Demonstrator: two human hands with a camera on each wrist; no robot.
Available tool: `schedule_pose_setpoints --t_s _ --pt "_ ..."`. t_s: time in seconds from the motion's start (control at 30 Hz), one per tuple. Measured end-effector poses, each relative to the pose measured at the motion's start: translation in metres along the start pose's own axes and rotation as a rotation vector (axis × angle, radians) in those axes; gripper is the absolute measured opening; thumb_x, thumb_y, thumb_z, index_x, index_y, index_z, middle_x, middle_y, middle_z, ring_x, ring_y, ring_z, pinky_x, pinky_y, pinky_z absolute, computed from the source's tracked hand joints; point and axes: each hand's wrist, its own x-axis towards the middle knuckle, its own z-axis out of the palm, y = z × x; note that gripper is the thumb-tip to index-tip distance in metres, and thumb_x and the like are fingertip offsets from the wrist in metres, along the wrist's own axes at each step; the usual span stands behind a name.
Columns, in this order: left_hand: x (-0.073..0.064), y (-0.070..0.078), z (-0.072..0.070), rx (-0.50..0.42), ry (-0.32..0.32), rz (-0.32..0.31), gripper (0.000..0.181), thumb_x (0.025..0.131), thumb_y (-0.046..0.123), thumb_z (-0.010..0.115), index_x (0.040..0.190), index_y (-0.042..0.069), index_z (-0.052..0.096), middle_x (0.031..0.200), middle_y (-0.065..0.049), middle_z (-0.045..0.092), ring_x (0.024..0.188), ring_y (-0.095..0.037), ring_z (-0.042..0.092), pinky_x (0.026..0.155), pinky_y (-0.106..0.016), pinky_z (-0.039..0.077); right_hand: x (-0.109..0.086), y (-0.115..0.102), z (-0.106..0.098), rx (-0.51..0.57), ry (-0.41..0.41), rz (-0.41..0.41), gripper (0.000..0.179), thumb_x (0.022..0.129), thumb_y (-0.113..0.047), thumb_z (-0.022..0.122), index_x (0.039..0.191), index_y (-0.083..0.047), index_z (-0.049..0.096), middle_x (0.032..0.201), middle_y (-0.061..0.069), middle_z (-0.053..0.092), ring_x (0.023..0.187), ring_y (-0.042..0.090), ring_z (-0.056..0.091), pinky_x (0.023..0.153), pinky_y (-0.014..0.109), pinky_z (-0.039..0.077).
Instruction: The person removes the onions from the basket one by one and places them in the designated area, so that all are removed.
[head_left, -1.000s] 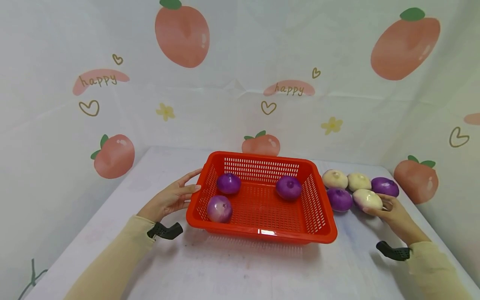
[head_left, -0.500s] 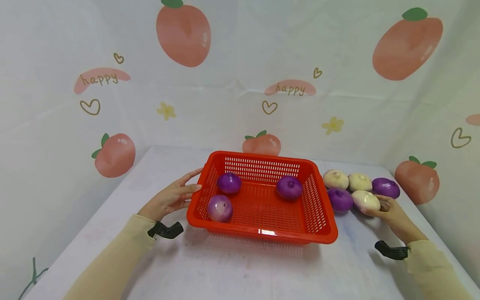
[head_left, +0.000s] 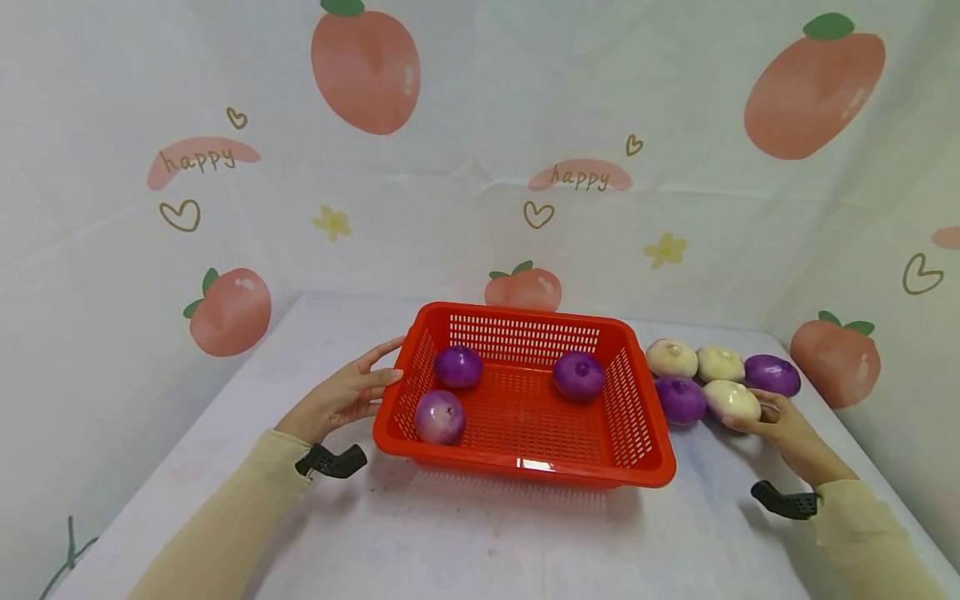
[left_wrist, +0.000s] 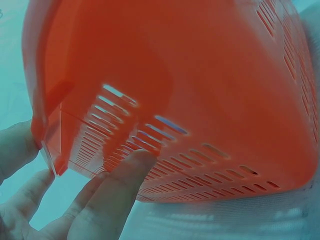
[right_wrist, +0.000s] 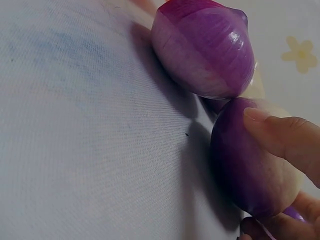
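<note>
A red plastic basket (head_left: 517,417) with slotted walls stands mid-table, holding three purple onions, one of them paler (head_left: 440,417). At its left end, my left hand (head_left: 339,398) grips the rim, thumb over the edge; in the left wrist view the fingertips (left_wrist: 142,157) touch the slotted outer wall. To the right of the basket, my right hand (head_left: 783,429) holds a white-and-purple onion (head_left: 732,402) between thumb and fingers. In the right wrist view this onion (right_wrist: 245,160) shows its purple side, close against a purple onion (right_wrist: 205,47).
Beside the held onion lie two whitish onions (head_left: 671,358) at the back, a purple onion (head_left: 679,400) by the basket and another purple onion (head_left: 772,376) at the far right. A patterned white cloth (head_left: 465,167) hangs behind the table (head_left: 450,550).
My right hand and its onion have shifted slightly left, nearer the neighbouring purple onion, between the first frame and the second. The left hand and basket stay in place.
</note>
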Motion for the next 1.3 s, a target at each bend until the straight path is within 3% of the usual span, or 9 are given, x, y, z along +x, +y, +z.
schedule_pose_setpoints --t_s 0.07,0.23,0.73,0.8,0.87,0.97,1.1,1.23,1.3 --pt "0.0 0.0 0.0 0.003 -0.008 0.002 0.071 0.096 0.019 0.061 0.154 0.032 0.022 0.123 -0.005 0.059 0.098 -0.018 0.069 0.083 -0.039 0.058 -0.001 0.0 0.0 -0.01 -0.005 -0.005 0.077 0.094 -0.031 0.062 0.144 0.012 0.021 0.135 0.028 0.041 0.109 0.005 0.045 0.099 0.064 0.026" --pt "0.0 -0.001 0.0 0.002 -0.032 0.004 0.07 0.097 0.018 0.059 0.154 0.032 0.021 0.118 -0.004 0.061 0.097 -0.017 0.069 0.084 -0.038 0.058 -0.002 -0.001 0.0 0.036 -0.042 0.019 0.086 0.095 -0.032 0.06 0.15 0.009 0.009 0.146 0.04 0.022 0.13 0.053 0.022 0.101 0.075 0.015" --pt "0.0 -0.003 0.001 0.018 -0.041 0.0 0.069 0.097 0.02 0.06 0.153 0.033 0.023 0.117 -0.004 0.063 0.097 -0.017 0.069 0.085 -0.038 0.057 -0.007 0.0 -0.003 0.034 -0.05 0.053 0.09 0.096 -0.033 0.059 0.15 0.01 0.002 0.145 0.045 0.016 0.132 0.058 0.015 0.103 0.076 0.012" --pt "0.001 -0.002 0.001 0.011 -0.043 0.0 0.069 0.097 0.019 0.059 0.154 0.033 0.022 0.117 -0.004 0.063 0.097 -0.017 0.069 0.084 -0.038 0.058 -0.008 -0.003 -0.006 -0.015 -0.036 0.04 0.087 0.097 -0.033 0.058 0.15 0.011 0.004 0.145 0.044 0.019 0.132 0.057 0.02 0.104 0.07 0.023" --pt "0.001 -0.002 0.001 0.005 -0.041 0.001 0.07 0.097 0.018 0.059 0.154 0.032 0.021 0.116 -0.004 0.062 0.097 -0.017 0.069 0.084 -0.038 0.058 -0.008 -0.007 -0.01 -0.067 -0.027 0.026 0.085 0.098 -0.033 0.056 0.149 0.011 0.006 0.145 0.043 0.022 0.131 0.053 0.029 0.104 0.048 0.038" --pt "0.003 -0.001 0.002 0.002 -0.026 0.001 0.071 0.096 0.018 0.061 0.154 0.031 0.022 0.117 -0.003 0.061 0.096 -0.018 0.069 0.083 -0.039 0.058 -0.006 -0.017 -0.018 -0.079 -0.023 -0.003 0.082 0.098 -0.032 0.055 0.15 0.011 0.008 0.145 0.04 0.028 0.124 0.015 0.05 0.091 0.024 0.045" --pt "0.003 0.0 0.002 0.0 -0.008 -0.003 0.072 0.095 0.019 0.061 0.154 0.031 0.023 0.123 -0.005 0.058 0.097 -0.018 0.069 0.084 -0.041 0.058 0.002 -0.042 -0.028 -0.015 0.032 -0.068 0.079 0.098 -0.029 0.056 0.151 0.007 0.01 0.143 0.018 0.047 0.101 -0.022 0.044 0.085 0.009 0.042" --pt "0.001 0.001 0.001 0.008 -0.007 0.0 0.072 0.096 0.019 0.061 0.154 0.032 0.022 0.125 -0.006 0.056 0.098 -0.018 0.069 0.084 -0.04 0.058 0.013 -0.083 -0.027 0.111 0.097 -0.129 0.072 0.098 -0.03 0.056 0.155 -0.013 0.016 0.137 -0.01 0.049 0.114 -0.012 0.049 0.085 0.005 0.041" --pt "0.0 0.0 -0.001 0.012 -0.014 0.001 0.072 0.096 0.019 0.061 0.154 0.032 0.021 0.123 -0.005 0.058 0.098 -0.017 0.069 0.084 -0.039 0.058 0.018 -0.107 -0.02 0.224 0.101 -0.178 0.068 0.099 -0.026 0.056 0.155 -0.02 0.019 0.139 -0.011 0.047 0.118 -0.007 0.049 0.091 0.006 0.041"
